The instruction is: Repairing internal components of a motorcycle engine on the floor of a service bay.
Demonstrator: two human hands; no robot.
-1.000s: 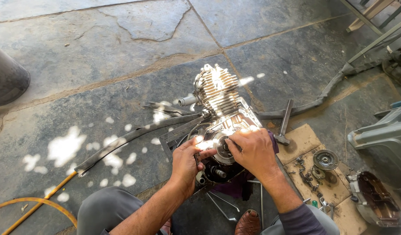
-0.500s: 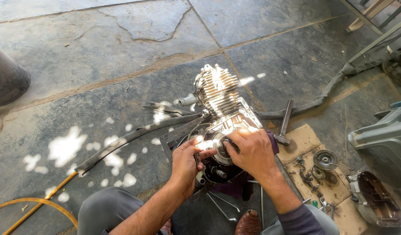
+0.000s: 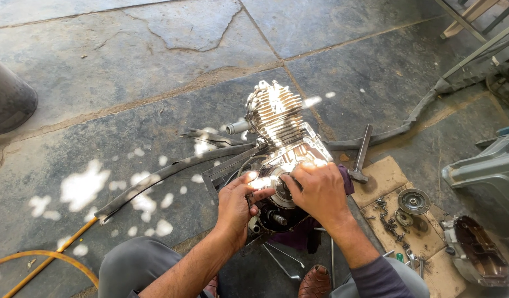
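A small motorcycle engine with a finned silver cylinder lies on the stone floor in front of me. My left hand grips the left side of its open crankcase, fingers curled around a round part. My right hand rests on top of that same round part, fingers bent over it. A short shaft sticks out of the dark case just below my hands. What my fingers pinch is hidden.
A hammer lies right of the engine. Cardboard holds a round disc, a chain and small parts. A dark engine cover sits far right. A black rubber strip and a yellow hose lie left.
Both hands stay on the round part at the crankcase; my right hand has shifted only slightly. The engine has not moved.
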